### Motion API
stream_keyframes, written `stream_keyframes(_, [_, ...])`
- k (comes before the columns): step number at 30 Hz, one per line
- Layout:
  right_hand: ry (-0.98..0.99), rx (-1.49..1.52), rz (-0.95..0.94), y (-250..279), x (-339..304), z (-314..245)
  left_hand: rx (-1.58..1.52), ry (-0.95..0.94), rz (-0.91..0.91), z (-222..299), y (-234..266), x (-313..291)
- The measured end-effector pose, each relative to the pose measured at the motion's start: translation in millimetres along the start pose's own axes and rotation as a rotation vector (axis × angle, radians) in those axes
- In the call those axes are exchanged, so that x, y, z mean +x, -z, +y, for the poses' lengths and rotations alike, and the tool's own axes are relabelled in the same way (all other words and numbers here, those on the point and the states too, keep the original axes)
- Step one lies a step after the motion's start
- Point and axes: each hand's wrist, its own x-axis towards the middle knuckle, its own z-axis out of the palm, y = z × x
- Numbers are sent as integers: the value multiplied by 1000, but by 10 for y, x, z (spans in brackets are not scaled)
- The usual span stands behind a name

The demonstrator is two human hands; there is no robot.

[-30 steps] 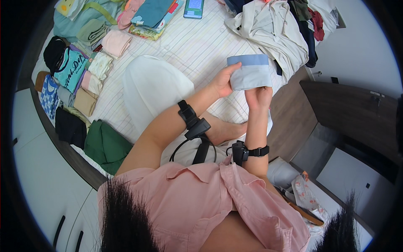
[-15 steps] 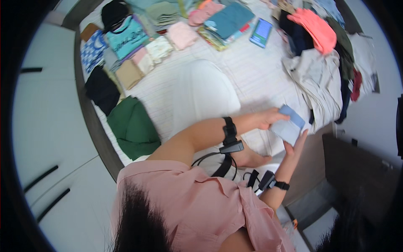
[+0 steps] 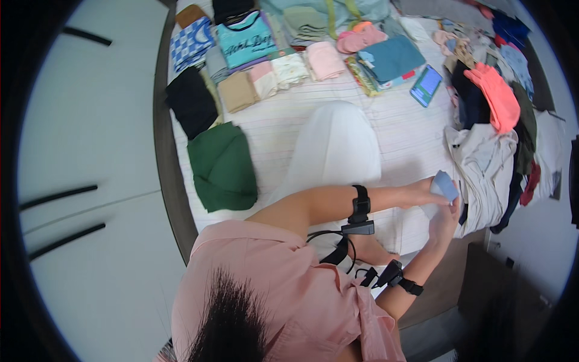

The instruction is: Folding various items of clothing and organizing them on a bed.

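A small light-blue folded cloth (image 3: pixel 445 186) is held between my two hands, to the right of my white-trousered knee and over the bed. My left hand (image 3: pixel 424 193) grips it from the left side, fingers closed on it. From below, my right hand (image 3: pixel 444 222) is wrapped round its lower part, so much of the cloth is hidden and I cannot tell what garment it is. Just right of my hands lies a rumpled cream zip jacket (image 3: pixel 485 166). Both wrists carry black straps with small dark boxes.
A loose clothes heap with a coral garment (image 3: pixel 497 96) covers the bed's right side. A phone (image 3: pixel 426 86) lies beside it. Folded stacks line the far side, including a teal bundle (image 3: pixel 392 58). A green folded garment (image 3: pixel 223 168) is at left, near white cabinets (image 3: pixel 90 145).
My view has shifted, so the bed sits further right. The cloth, spread flatter between my hands before, is now bunched smaller, with my hands closer together around it.
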Motion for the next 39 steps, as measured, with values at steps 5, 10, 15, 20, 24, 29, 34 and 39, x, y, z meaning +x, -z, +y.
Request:
stream_keyframes(5, [68, -104, -99, -635, -107, -203, -66, 15, 282, 329, 119, -195])
stream_keyframes(10, [361, -498, -261, -1179, -250, -406, -263, -108, 339, 937, 399, -610])
stream_keyframes(15, [306, -555, -276, -1083, -258, -316, -189, -292, 588, 1813, 1084, -1488])
stream_keyframes(20, [106, -658, -208, -565, -388, -69, -72, -576, 1066, 2615, 2488, -2538])
stream_keyframes(24, [18, -730, -157, -153, -378, 100, 239, -716, 1342, 3057, 3357, -2876])
stream_keyframes(29, [56, -669, -210, -341, -11, 217, 781, -544, 1657, 3244, 3967, -3266])
stream_keyframes(34, [232, -928, -77, -367, 825, 380, 1816, 110, 1940, 2969, 3649, -2577])
stream_keyframes(39, [219, -1192, -69, -701, 1756, 552, 2319, 108, 1751, 3093, 3540, -2714])
